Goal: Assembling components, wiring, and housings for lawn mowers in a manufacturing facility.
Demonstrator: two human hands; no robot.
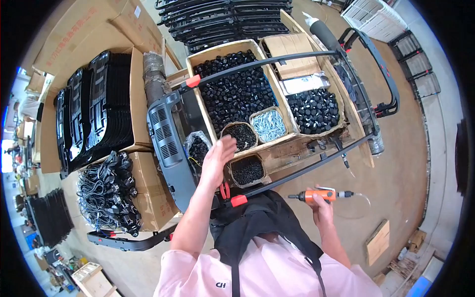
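Observation:
My right hand (324,210) is wrapped round an orange air screwdriver (310,196), its bit pointing left, with a thin hose trailing off on the right. My left hand (216,154) reaches forward with its fingers stretched out, beside a small tub of little black parts (239,134). Nothing shows in that hand. Close by are a tub of silver screws (268,124), a tub of black screws (248,170) and a bag of small dark parts (199,148). A black frame with a grey vented housing (165,129) spans the bench in front of me.
A wooden bin (194,63) holds many black caps (235,86), and another box of round black feet (312,110) stands right of it. Cartons at left hold stacked black panels (106,99) and coiled power cords (109,193). Red-handled pliers (225,190) lie near my waist.

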